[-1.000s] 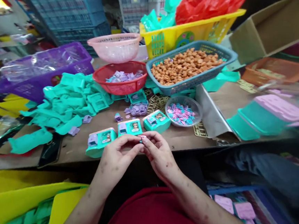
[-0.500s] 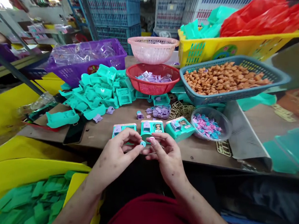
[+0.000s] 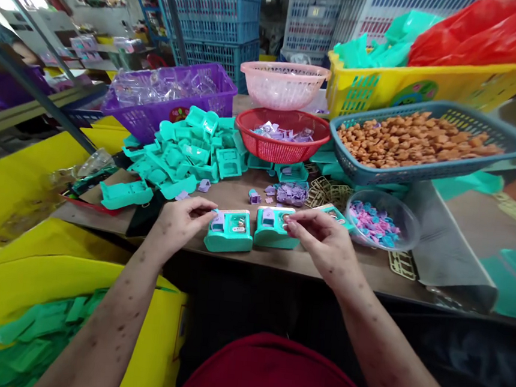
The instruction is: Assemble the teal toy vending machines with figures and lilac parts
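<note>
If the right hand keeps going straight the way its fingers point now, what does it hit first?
The right hand points left, its fingers already at the middle teal toy. That toy comes first, most likely; beyond it stands the left teal toy. Depth is hard to judge here.

red basket (image 3: 284, 153) w/ purple bits | blue tray (image 3: 505, 161) brown pcs | clear bowl (image 3: 407, 218) pink/blue bits | purple crate (image 3: 156, 121)
</note>
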Motion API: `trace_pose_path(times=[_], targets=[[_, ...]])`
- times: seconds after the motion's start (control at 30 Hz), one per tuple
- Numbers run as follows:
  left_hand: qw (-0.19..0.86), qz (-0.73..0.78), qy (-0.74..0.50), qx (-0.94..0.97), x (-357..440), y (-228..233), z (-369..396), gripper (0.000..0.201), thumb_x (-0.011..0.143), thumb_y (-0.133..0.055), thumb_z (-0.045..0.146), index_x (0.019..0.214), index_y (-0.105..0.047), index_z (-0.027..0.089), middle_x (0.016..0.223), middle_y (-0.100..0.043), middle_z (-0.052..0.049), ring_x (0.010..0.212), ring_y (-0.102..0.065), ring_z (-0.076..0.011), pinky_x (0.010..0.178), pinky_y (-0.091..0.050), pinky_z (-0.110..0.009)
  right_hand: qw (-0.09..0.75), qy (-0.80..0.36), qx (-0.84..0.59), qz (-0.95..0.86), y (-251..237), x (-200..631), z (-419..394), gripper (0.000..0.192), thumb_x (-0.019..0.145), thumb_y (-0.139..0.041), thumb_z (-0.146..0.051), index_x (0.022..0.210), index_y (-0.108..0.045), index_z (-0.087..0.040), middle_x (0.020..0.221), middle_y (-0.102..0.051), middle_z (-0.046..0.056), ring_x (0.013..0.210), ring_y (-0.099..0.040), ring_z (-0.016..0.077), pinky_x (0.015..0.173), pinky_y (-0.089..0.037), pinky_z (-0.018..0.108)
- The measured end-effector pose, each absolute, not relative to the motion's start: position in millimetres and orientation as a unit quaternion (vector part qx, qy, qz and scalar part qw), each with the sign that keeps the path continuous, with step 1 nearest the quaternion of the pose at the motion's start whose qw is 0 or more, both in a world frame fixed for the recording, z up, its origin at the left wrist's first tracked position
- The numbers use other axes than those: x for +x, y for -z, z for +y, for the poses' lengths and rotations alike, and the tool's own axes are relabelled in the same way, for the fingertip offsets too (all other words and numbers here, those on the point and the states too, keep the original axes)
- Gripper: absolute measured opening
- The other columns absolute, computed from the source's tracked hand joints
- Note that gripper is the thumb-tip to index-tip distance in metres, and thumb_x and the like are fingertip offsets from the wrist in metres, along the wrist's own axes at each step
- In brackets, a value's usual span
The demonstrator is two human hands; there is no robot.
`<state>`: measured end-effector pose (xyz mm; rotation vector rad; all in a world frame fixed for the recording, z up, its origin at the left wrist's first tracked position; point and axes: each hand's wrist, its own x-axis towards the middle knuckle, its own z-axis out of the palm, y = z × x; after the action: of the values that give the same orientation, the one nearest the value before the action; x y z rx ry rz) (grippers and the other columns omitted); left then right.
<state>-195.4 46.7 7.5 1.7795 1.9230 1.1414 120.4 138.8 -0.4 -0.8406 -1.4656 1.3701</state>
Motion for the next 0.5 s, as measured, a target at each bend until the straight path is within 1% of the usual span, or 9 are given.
trace_pose_path(times=[0.07, 0.2, 0.3, 0.37, 0.43, 0.5], targets=[[0.131, 0.654, -0.397, 0.63, -198, 0, 48, 0.026, 0.098, -0.08, 0.045, 0.112, -0.087, 0.024, 0.108, -0.087, -0.005, 0.098, -0.082, -0.025, 0.091, -0.064, -0.036, 0.45, -0.539, -0.345, -0.623, -2, 118, 149, 0.034, 0.081, -0.097, -0.051, 0.095, -0.083, -0.024, 0.099, -0.084, 0.006, 0.09, -0.079, 0.0227, 0.082, -0.066, 0.035], [0.097, 0.611, -0.41, 0.67, -202, 10, 44, 0.021, 0.101, -0.077, 0.041, 0.107, -0.088, 0.024, 0.112, -0.086, -0.007, 0.108, -0.08, -0.0258, 0.104, -0.06, -0.039, 0.428, -0.454, -0.367, -0.69, 2, 106, 164, 0.026, 0.091, -0.087, -0.048, 0.098, -0.083, -0.024, 0.096, -0.084, 0.005, 0.085, -0.077, 0.0225, 0.077, -0.064, 0.036], [0.085, 0.584, -0.415, 0.692, -206, 15, 41, 0.02, 0.103, -0.076, 0.038, 0.112, -0.087, 0.025, 0.115, -0.085, -0.007, 0.11, -0.079, -0.025, 0.106, -0.059, -0.039, 0.423, -0.372, -0.373, -0.737, 11, 93, 169, 0.015, 0.094, -0.081, -0.04, 0.1, -0.083, -0.026, 0.098, -0.085, 0.004, 0.086, -0.079, 0.0237, 0.083, -0.065, 0.04], [0.076, 0.568, -0.414, 0.708, -209, 17, 41, 0.02, 0.103, -0.077, 0.036, 0.118, -0.086, 0.026, 0.119, -0.084, -0.007, 0.112, -0.078, -0.0241, 0.107, -0.059, -0.038, 0.415, -0.342, -0.367, -0.759, 17, 86, 172, 0.01, 0.096, -0.08, -0.034, 0.101, -0.084, -0.027, 0.101, -0.087, 0.003, 0.09, -0.081, 0.0251, 0.089, -0.066, 0.042], [0.066, 0.563, -0.415, 0.712, -209, 18, 41, 0.018, 0.103, -0.078, 0.034, 0.117, -0.086, 0.026, 0.118, -0.083, -0.006, 0.112, -0.078, -0.023, 0.106, -0.059, -0.036, 0.411, -0.309, -0.361, -0.778, 22, 80, 174, 0.009, 0.097, -0.08, -0.03, 0.104, -0.085, -0.028, 0.105, -0.088, 0.002, 0.095, -0.083, 0.0263, 0.094, -0.067, 0.043], [0.069, 0.57, -0.423, 0.701, -208, 18, 42, 0.015, 0.102, -0.08, 0.034, 0.113, -0.086, 0.025, 0.115, -0.084, -0.005, 0.108, -0.078, -0.0221, 0.103, -0.059, -0.035, 0.411, -0.26, -0.346, -0.802, 25, 77, 176, 0.012, 0.098, -0.08, -0.025, 0.107, -0.087, -0.029, 0.11, -0.089, 0.003, 0.101, -0.084, 0.0273, 0.098, -0.067, 0.043]])
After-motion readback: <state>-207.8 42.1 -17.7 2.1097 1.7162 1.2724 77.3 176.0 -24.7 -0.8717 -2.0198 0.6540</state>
